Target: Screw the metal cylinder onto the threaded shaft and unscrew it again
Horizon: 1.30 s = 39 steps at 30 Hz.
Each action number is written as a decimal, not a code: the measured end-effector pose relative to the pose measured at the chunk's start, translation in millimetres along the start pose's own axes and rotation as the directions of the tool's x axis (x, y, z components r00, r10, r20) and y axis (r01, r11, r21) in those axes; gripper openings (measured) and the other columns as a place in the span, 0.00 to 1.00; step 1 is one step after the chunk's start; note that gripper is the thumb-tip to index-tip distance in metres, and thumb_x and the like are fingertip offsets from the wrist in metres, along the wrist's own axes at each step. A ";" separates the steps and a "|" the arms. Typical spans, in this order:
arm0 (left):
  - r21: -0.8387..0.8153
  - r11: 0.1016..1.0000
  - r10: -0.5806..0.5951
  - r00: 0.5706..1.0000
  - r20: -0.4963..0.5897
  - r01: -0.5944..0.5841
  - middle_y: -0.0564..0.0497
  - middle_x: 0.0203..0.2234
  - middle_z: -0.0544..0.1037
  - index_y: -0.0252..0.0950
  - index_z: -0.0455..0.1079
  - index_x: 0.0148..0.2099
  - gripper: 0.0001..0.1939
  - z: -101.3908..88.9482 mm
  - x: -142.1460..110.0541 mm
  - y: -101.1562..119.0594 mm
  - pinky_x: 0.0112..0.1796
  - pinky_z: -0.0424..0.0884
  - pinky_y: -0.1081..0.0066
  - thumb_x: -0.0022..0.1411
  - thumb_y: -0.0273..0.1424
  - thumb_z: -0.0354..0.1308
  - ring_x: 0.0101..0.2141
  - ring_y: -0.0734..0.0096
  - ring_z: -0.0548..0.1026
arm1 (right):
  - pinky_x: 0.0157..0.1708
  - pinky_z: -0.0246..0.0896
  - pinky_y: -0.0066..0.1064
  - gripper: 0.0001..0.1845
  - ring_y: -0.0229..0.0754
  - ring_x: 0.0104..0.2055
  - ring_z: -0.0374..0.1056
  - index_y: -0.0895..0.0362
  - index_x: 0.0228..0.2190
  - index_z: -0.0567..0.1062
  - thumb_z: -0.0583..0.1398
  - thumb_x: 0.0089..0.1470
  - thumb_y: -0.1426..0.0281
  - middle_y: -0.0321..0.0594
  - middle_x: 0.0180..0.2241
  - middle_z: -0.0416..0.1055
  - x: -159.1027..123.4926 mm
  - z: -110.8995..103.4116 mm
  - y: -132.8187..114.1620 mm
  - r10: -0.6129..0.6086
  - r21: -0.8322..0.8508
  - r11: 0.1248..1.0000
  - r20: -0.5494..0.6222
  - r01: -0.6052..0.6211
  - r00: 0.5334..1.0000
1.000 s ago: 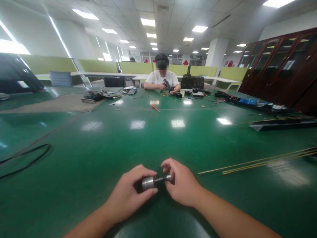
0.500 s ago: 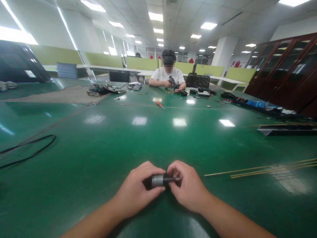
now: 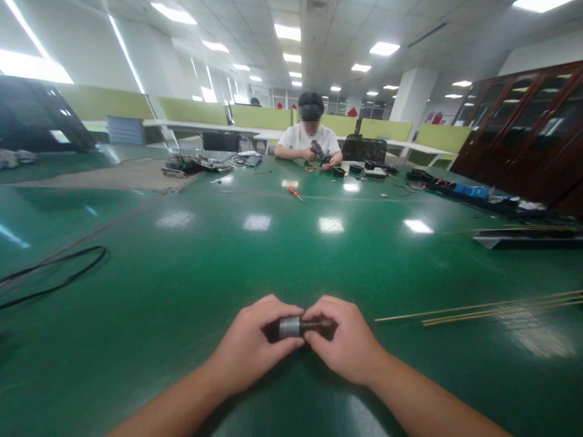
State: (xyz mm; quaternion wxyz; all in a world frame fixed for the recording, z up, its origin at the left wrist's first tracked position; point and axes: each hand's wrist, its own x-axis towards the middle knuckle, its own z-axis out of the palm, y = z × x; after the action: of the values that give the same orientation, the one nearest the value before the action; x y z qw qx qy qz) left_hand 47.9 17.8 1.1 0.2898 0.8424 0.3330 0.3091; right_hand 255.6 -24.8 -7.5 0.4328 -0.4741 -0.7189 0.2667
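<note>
A small grey metal cylinder with a dark ribbed shaft, much like a small motor, lies sideways between my hands, close above the table. My left hand is closed round the grey body, with thumb and fingertips on its two sides. My right hand has its thumb and fingers curled round the ribbed shaft, the tips pinching where the shaft meets the body. The shaft's right end lies inside the right hand's curl, partly in shadow. Both hands nearly touch at the fingertips.
The green table carries thin brass-coloured rods and a dark metal channel on the right. A black cable loops at left. Further off lies an orange screwdriver. Across sits a person holding a power tool.
My right hand's fingers have shifted slightly left along the shaft and closed in against the grey body. My left hand has stayed almost still.
</note>
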 end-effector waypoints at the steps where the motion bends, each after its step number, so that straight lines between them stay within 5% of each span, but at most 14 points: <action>1: -0.003 1.000 0.001 1.000 -0.004 -0.001 0.55 0.34 0.80 0.46 0.77 0.47 0.14 0.3 -0.1 0.0 0.38 0.69 0.72 0.57 0.30 0.69 0.36 0.69 0.76 | 0.33 0.60 0.28 0.10 0.39 0.33 0.70 0.55 0.31 0.79 0.64 0.45 0.80 0.35 0.30 0.75 0.1 -0.4 -0.1 0.001 0.006 1.000 -0.002 -0.001 1.000; 39: -0.003 0.998 -0.057 0.998 -0.011 0.057 0.54 0.34 0.81 0.44 0.79 0.46 0.14 1.2 -1.3 1.5 0.38 0.70 0.71 0.56 0.31 0.70 0.35 0.68 0.77 | 0.29 0.58 0.26 0.05 0.37 0.28 0.67 0.57 0.26 0.77 0.64 0.44 0.77 0.34 0.25 0.74 2.7 -2.7 -0.8 0.120 0.074 0.990 0.024 -0.122 0.992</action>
State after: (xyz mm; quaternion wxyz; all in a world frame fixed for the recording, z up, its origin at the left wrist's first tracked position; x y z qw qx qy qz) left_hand 48.6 15.5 0.9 0.2979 0.8304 0.3581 0.3058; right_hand 257.1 -22.8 -4.6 0.4261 -0.4976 -0.6825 0.3240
